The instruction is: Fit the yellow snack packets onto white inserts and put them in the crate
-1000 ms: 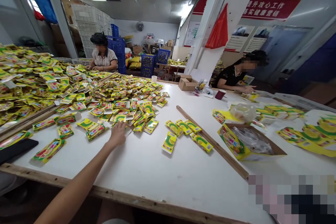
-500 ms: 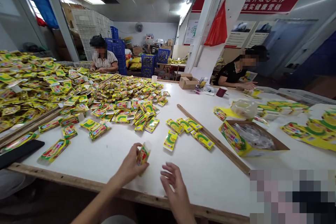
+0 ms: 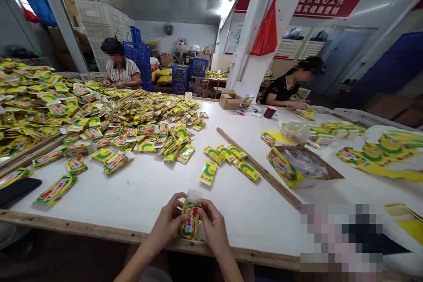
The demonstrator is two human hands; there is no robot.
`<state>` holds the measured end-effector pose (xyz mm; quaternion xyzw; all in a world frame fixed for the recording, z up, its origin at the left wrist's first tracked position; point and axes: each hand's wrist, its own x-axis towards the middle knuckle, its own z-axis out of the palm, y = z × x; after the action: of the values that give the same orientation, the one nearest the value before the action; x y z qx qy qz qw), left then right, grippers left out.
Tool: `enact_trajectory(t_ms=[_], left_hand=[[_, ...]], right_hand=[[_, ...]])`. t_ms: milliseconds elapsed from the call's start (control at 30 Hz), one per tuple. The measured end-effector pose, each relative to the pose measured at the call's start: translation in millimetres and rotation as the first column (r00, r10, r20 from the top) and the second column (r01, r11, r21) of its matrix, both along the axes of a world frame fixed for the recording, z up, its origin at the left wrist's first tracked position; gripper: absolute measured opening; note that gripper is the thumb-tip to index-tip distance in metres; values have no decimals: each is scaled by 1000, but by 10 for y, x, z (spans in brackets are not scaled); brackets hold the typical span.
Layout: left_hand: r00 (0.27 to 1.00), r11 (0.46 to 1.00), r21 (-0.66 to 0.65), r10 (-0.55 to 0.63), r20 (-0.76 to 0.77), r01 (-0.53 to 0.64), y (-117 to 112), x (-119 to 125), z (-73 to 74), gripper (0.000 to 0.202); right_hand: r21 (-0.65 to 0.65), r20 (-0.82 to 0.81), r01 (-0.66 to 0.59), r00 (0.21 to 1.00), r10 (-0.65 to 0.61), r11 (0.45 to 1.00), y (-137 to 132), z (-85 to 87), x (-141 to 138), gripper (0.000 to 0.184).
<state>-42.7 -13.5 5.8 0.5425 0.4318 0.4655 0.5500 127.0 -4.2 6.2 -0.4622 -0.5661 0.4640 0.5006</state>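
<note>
A small yellow and green candy box (image 3: 190,222) stands near the table's front edge, its pale end flap raised at the top. My left hand (image 3: 170,218) grips its left side, thumb across the printed front. On the other side, my right hand (image 3: 212,220) has its fingertips closed on the upper right edge. Just beyond my hands lies a single yellow box (image 3: 208,172), with several more boxes (image 3: 225,153) behind it. A big heap of similar boxes (image 3: 155,114) spreads over the left part of the white table (image 3: 145,194).
A wooden strip (image 3: 261,169) runs diagonally across the table. To its right is an open carton (image 3: 322,182) of clear plastic pieces. A black phone-like object (image 3: 20,191) lies at the left edge. Two people (image 3: 120,70) sit across the table, one left and one right.
My right hand has moved in to the box and now touches it. The box has turned its printed front toward me, coming lower and slightly right. The whole view has shifted a little.
</note>
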Motion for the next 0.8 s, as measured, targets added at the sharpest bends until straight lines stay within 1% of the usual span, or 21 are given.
enact_trajectory(t_ms=[67, 167, 267, 333, 433, 500, 667, 800], left_hand=[[1000, 1000, -19, -2, -28, 1, 25, -41, 3, 30], [997, 999, 41, 38, -65, -35, 80, -82, 29, 21], [996, 989, 113, 93, -14, -91, 106, -82, 68, 25], [993, 984, 137, 116, -12, -113, 96, -69, 98, 29], [982, 973, 203, 142, -127, -114, 60, -54, 140, 16], [968, 965, 228, 174, -179, -131, 37, -48, 161, 14], [953, 960, 189, 241, -181, -207, 31, -14, 192, 15], [946, 954, 128, 287, -148, -270, 82, 47, 208, 17]], right_hand=[[13, 31, -25, 999, 25, 1000, 45, 41, -38, 18], [68, 66, -25, 998, 20, 997, 100, 86, -104, 17], [90, 21, 7, 1000, -9, 996, 102, 93, -141, 15], [86, -2, 28, 1000, -28, 996, 75, 100, -144, 19], [119, 52, -14, 999, 8, 993, 23, 138, -134, 16], [147, 77, -32, 997, 21, 989, -4, 167, -139, 15], [149, 112, 45, 992, -62, 988, 3, 211, -197, 17], [122, 159, 56, 984, -75, 991, 62, 257, -212, 20]])
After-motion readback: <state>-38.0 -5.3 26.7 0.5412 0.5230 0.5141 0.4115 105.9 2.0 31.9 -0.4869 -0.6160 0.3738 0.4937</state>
